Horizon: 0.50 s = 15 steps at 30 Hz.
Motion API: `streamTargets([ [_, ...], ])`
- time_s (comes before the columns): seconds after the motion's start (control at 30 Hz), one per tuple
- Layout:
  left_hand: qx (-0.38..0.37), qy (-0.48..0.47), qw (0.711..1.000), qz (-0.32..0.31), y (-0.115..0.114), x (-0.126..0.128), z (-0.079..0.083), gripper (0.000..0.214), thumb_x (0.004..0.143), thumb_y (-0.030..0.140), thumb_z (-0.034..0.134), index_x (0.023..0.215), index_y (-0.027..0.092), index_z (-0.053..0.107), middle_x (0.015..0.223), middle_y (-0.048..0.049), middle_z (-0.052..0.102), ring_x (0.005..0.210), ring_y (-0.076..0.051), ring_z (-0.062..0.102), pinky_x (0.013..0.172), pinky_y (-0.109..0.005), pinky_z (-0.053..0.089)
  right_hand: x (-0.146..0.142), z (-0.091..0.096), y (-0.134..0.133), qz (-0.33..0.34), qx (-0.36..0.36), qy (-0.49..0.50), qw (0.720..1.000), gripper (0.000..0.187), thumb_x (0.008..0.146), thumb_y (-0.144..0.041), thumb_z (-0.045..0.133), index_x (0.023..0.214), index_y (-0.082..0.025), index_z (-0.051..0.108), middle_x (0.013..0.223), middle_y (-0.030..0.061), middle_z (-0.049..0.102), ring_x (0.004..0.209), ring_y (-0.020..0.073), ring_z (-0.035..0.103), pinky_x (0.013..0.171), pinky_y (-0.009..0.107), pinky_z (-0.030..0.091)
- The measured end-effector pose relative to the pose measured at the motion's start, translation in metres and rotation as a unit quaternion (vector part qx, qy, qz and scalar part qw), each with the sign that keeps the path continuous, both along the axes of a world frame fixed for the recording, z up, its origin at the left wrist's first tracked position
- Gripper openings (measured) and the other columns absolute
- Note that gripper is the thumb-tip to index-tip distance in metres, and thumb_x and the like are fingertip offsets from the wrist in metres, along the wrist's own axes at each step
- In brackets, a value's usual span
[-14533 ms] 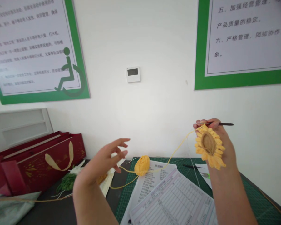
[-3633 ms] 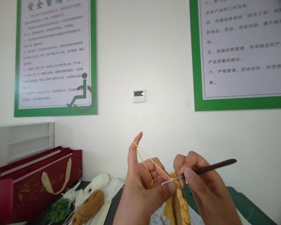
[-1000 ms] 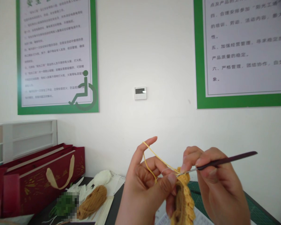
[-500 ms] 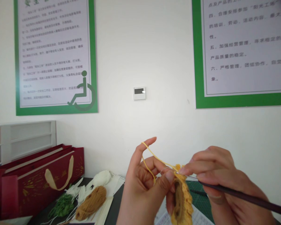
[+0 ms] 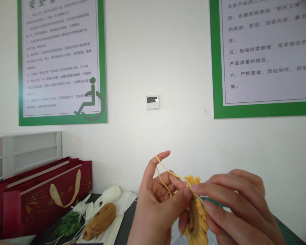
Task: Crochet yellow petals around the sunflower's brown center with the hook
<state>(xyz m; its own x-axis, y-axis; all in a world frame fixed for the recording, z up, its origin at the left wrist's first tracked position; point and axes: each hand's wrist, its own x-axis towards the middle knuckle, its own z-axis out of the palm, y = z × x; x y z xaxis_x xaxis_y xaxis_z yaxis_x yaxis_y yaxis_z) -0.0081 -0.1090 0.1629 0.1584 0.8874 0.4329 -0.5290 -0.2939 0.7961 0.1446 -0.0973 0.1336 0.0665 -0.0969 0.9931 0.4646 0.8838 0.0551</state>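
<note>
My left hand [image 5: 158,204] holds a yellow crocheted sunflower [image 5: 197,217] edge-on, with its brown centre facing my right side. Yellow yarn [image 5: 165,168] runs from the work and loops over my raised left index finger. My right hand [image 5: 234,200] closes around a thin crochet hook [image 5: 199,198], whose steel tip sits at the sunflower's petal edge. My right fingers hide most of the hook's dark handle. The lower part of the sunflower drops out of the frame.
On the dark table at left lie an ochre yarn skein [image 5: 99,221], white yarn [image 5: 111,194] and green crocheted leaves [image 5: 67,224]. Behind them stand a red gift bag [image 5: 40,194] and a white drawer unit [image 5: 28,143]. Green-framed posters hang on the wall.
My right hand has turned and dropped slightly, and the hook's dark handle no longer sticks out to the lower right. The sunflower's top edge now shows higher, above my left thumb.
</note>
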Motion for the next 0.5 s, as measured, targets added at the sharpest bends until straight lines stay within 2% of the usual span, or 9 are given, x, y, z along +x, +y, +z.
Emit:
streamTargets([
  [0.07, -0.013, -0.008, 1.0, -0.011, -0.001, 0.001, 0.0, 0.094, 0.071, 0.018, 0.09, 0.147, 0.024, 0.035, 0.069, 0.0057, 0.063, 0.041, -0.005, 0.046, 0.034, -0.011, 0.037, -0.006, 0.002, 0.004, -0.028, 0.057, -0.003, 0.998, 0.019, 0.083, -0.012, 0.071, 0.092, -0.029, 0.073, 0.084, 0.0005, 0.081, 0.074, 0.0215, 0.071, 0.078, 0.045, 0.048],
  [0.13, -0.027, -0.028, 0.999, -0.02, -0.002, 0.002, 0.0, 0.1, 0.066, 0.015, 0.092, 0.148, 0.024, 0.035, 0.069, 0.0063, 0.064, 0.041, -0.004, 0.045, 0.035, -0.011, 0.035, -0.009, 0.005, 0.008, -0.02, 0.086, -0.004, 0.996, 0.015, 0.087, -0.012, 0.067, 0.093, -0.024, 0.072, 0.083, 0.0019, 0.078, 0.073, 0.0193, 0.069, 0.076, 0.043, 0.05],
  [0.23, -0.031, -0.07, 0.997, -0.012, -0.001, 0.005, -0.001, 0.105, 0.06, 0.01, 0.094, 0.147, 0.021, 0.037, 0.067, 0.0066, 0.064, 0.048, -0.006, 0.051, 0.044, -0.013, 0.044, -0.007, 0.006, 0.015, 0.046, 0.068, -0.014, 0.997, 0.016, 0.084, -0.006, 0.066, 0.094, -0.018, 0.068, 0.086, 0.0035, 0.073, 0.076, 0.0185, 0.067, 0.072, 0.041, 0.053],
  [0.33, -0.024, -0.086, 0.996, -0.005, 0.0, 0.007, -0.002, 0.104, 0.058, 0.009, 0.094, 0.146, 0.019, 0.04, 0.066, 0.0062, 0.065, 0.054, -0.009, 0.057, 0.052, -0.018, 0.05, -0.007, 0.002, 0.023, 0.091, 0.054, -0.031, 0.994, 0.022, 0.08, 0.0, 0.067, 0.092, -0.018, 0.066, 0.092, 0.0036, 0.069, 0.081, 0.0188, 0.065, 0.071, 0.041, 0.055],
  [0.4, -0.022, -0.088, 0.996, 0.0, 0.0, 0.009, -0.002, 0.101, 0.06, 0.01, 0.093, 0.146, 0.019, 0.041, 0.066, 0.0061, 0.065, 0.054, -0.01, 0.058, 0.053, -0.02, 0.051, -0.009, -0.001, 0.026, 0.063, 0.083, -0.006, 0.995, 0.021, 0.082, 0.0, 0.065, 0.091, -0.02, 0.066, 0.092, 0.0022, 0.068, 0.078, 0.0173, 0.064, 0.07, 0.04, 0.055],
  [0.5, -0.003, -0.097, 0.994, 0.05, -0.003, 0.015, -0.001, 0.098, 0.064, 0.01, 0.091, 0.147, 0.022, 0.039, 0.065, 0.0066, 0.064, 0.054, -0.009, 0.058, 0.055, -0.019, 0.051, -0.013, -0.002, 0.023, -0.063, 0.138, 0.032, 0.988, 0.018, 0.086, -0.006, 0.066, 0.087, -0.024, 0.069, 0.086, 0.0003, 0.069, 0.074, 0.0152, 0.063, 0.068, 0.036, 0.054],
])
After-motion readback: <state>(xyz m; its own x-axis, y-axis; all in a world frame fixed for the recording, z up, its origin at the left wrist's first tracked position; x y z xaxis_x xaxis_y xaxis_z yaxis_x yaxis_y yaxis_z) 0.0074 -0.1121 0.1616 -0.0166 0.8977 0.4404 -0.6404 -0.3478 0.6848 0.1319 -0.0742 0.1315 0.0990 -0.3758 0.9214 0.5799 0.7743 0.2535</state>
